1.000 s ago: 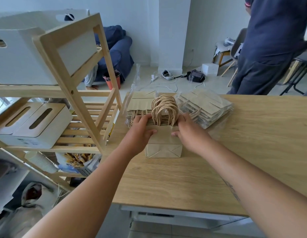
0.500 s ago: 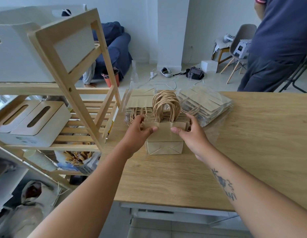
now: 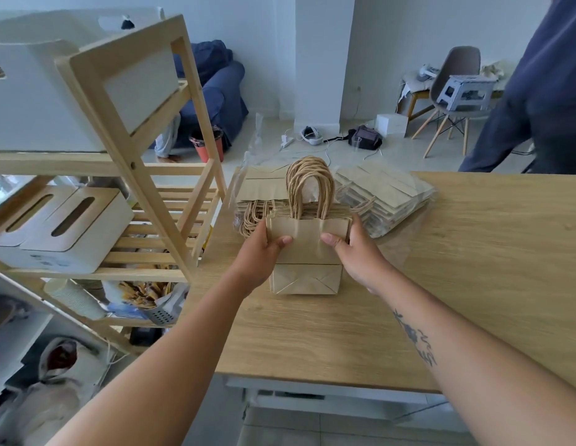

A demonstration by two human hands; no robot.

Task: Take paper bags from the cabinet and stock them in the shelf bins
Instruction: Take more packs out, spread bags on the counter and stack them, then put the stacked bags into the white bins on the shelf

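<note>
My left hand [image 3: 262, 249] and right hand [image 3: 357, 252] clamp the upright stack of brown paper bags [image 3: 307, 249] on the wooden counter [image 3: 473, 284]; a loose grip could fan it apart.

You will find no text, label, brand or number you can read here. The white box [image 3: 58, 239] on the wooden shelf [image 3: 126, 162] carries a faint dark mark on its front, possibly print, but it is too blurred for you to make out.

We grip the bundle of paper bags [image 3: 307, 249] (handles up) with left hand [image 3: 259, 255] and right hand [image 3: 360, 252] on the table [image 3: 473, 268].
</note>
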